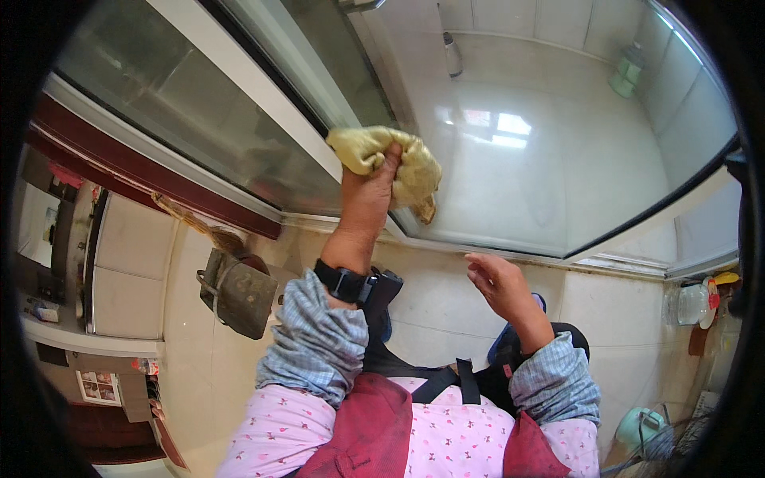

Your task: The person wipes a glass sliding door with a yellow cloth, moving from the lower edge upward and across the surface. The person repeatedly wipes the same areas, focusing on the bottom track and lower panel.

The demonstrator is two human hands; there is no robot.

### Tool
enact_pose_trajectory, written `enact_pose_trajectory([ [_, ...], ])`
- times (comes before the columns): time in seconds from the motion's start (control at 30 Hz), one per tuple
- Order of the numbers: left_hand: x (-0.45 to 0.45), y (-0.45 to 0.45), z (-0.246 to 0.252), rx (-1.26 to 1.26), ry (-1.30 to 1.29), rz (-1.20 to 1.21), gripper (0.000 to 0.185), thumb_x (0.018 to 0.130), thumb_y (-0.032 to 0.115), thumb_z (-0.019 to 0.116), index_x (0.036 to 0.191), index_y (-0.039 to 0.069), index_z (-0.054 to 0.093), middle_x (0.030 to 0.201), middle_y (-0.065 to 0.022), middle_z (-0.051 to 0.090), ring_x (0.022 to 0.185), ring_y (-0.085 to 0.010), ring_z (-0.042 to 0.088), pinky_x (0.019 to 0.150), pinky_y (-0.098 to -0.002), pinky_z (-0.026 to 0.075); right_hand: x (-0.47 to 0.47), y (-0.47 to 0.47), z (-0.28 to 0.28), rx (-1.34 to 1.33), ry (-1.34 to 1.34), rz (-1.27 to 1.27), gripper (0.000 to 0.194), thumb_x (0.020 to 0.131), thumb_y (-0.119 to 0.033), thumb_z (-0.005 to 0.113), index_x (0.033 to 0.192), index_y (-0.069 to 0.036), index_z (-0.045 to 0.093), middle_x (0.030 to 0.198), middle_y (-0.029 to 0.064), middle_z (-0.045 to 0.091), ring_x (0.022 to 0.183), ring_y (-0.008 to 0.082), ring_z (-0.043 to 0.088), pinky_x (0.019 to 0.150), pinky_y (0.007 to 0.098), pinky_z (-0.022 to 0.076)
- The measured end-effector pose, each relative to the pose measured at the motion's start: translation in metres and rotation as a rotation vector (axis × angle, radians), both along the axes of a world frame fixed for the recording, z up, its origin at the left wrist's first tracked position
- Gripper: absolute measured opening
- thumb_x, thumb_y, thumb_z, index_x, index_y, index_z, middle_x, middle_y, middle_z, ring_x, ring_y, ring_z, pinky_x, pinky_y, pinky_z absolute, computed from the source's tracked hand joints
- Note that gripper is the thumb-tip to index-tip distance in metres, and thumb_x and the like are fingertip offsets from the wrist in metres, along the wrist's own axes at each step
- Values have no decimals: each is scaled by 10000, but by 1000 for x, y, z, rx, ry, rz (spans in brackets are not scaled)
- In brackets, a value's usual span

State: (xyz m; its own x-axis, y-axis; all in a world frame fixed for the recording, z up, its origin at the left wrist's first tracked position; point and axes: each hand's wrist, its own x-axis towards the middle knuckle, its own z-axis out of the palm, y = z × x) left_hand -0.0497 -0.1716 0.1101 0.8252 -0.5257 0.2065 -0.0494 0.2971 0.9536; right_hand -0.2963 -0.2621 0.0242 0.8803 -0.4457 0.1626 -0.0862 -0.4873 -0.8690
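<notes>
My left hand (pixel 373 182) is raised before me, closed on a crumpled yellow cloth (pixel 412 161). The cloth lies over the lower part of the white door frame and the glass pane (pixel 508 197) beside it. Whether it touches the glass I cannot tell. A brown-stained end of the cloth hangs down at its right. My right hand (pixel 502 284) is held lower, near the bottom edge of the glass, fingers partly bent and holding nothing. A dark strap with a device sits around my left wrist.
At the left a dark metal dustpan (pixel 239 293) stands on the tiled floor (pixel 197 382) with a broom (pixel 224 239). Clear plastic bottles (pixel 690 303) and a pale green container (pixel 642 427) are at the right. Behind the glass stand a bottle (pixel 452 55) and a green jug (pixel 627 71).
</notes>
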Motion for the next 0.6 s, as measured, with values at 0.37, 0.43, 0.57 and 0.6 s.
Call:
enact_pose_trajectory([
  [0.37,-2,54,-146,54,946,-91,462,898,241,692,1287,57,523,1285,-127,574,1183,-295,564,1027,-474,462,-18,0,4,-38,25,-64,258,883,-97,654,1136,-56,624,937,151,657,818,337,647,706,393,530],
  [0.43,7,36,-144,-58,955,-95,436,946,255,605,1302,31,489,1324,-153,537,1226,-332,525,1058,-517,428,-18,-1,5,-63,22,-58,256,882,-95,652,1133,-55,621,934,154,655,818,341,645,703,400,529],
  [0.57,-10,-4,-125,3,906,-67,337,964,219,582,1235,27,526,1266,-135,574,1173,-315,564,1037,-498,452,-15,-2,5,-134,17,-17,250,876,-86,651,1120,-46,612,929,162,650,824,354,642,698,416,528],
  [0.6,-22,-13,-118,60,904,-36,315,966,208,584,1221,29,534,1249,-127,584,1157,-304,576,1028,-487,462,-15,-2,5,-141,36,-6,248,875,-84,651,1115,-44,609,929,164,648,827,358,642,698,420,528],
])
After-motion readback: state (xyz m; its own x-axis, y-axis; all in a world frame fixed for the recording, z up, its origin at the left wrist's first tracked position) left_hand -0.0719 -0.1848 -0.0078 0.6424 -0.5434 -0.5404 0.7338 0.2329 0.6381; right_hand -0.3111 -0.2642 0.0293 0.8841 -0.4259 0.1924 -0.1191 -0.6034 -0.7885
